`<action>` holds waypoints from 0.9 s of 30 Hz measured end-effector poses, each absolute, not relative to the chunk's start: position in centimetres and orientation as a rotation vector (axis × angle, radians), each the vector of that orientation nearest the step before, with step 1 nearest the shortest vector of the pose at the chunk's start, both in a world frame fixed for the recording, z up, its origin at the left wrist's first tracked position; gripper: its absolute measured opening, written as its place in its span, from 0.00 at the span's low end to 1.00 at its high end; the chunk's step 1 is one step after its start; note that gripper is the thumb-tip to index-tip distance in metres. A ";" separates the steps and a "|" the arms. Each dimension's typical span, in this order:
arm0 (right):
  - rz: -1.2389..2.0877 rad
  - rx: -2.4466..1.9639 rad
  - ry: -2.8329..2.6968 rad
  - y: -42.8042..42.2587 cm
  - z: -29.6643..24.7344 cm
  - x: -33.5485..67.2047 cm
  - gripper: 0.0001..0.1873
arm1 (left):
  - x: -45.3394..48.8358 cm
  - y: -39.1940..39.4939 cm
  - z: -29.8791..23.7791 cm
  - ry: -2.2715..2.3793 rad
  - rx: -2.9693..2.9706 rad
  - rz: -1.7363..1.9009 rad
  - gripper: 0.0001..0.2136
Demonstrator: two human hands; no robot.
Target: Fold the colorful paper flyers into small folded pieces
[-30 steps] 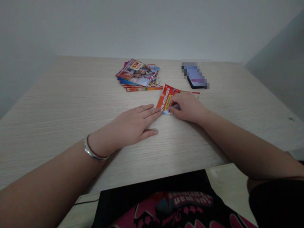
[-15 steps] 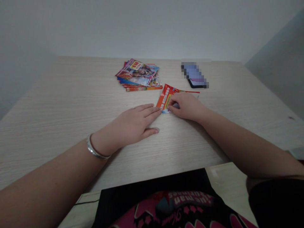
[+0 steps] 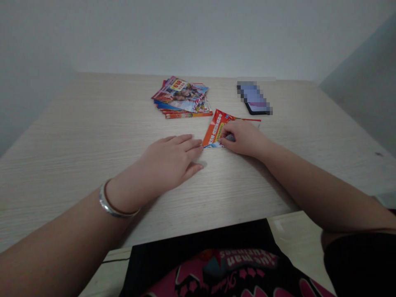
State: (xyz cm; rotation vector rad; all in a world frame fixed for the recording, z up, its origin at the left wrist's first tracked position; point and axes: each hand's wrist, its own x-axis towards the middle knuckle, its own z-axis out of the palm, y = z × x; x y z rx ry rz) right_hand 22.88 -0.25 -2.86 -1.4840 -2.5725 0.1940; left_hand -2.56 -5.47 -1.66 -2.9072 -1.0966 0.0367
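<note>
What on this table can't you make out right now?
In the head view:
Red leaflet: partly covered by the right hand.
Left hand: too near the leaflet's corner to tell whether they touch.
Leaflet pile: lower sheets mostly hidden by those on top.
Phone: screen content lost to blocky pixelation.
Dark mark at the right of the table: too small to identify.
</note>
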 end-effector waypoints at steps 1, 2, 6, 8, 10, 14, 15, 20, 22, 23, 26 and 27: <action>0.198 -1.489 -2.570 -0.3 -2.8 22.9 0.06 | -2.7 -5.4 -1.5 -1.103 -2.908 0.035 0.26; 0.202 -1.489 -2.569 -0.3 -2.8 22.9 0.06 | -2.8 -5.3 -1.3 -1.100 -2.909 0.034 0.25; 0.200 -1.475 -2.570 -0.3 -2.9 23.1 0.06 | -2.6 -5.1 -0.9 -1.143 -2.853 -0.009 0.22; 0.190 -1.473 -2.568 -0.3 -3.0 23.2 0.07 | -2.4 -5.0 -1.0 -1.187 -2.846 -0.061 0.20; 0.189 -1.468 -2.566 -0.3 -3.0 23.2 0.07 | -2.3 -4.8 -1.4 -1.117 -2.898 -0.118 0.20; 0.195 -1.471 -2.564 -0.4 -2.8 23.1 0.08 | -2.4 -4.2 -2.3 -0.934 -2.959 -0.116 0.24; 0.194 -1.474 -2.563 -0.4 -2.8 23.1 0.08 | -2.4 -4.2 -2.4 -0.926 -2.960 -0.102 0.24; 0.192 -1.465 -2.567 -0.4 -2.6 23.1 0.07 | -2.3 -4.1 -3.0 -0.932 -2.959 -0.110 0.25; 0.202 -1.457 -2.562 -0.2 -2.7 23.2 0.07 | -2.2 -4.1 -3.2 -0.913 -2.969 -0.144 0.24; 0.208 -1.451 -2.558 -0.1 -2.8 23.4 0.07 | -2.2 -4.0 -3.2 -0.897 -2.977 -0.155 0.24; 0.163 -1.409 -2.548 0.3 -3.0 23.8 0.08 | -2.0 -4.0 -3.0 -0.865 -2.987 -0.143 0.25; 0.124 -1.385 -2.546 0.4 -3.0 23.9 0.08 | -1.9 -4.0 -2.8 -0.864 -2.985 -0.136 0.25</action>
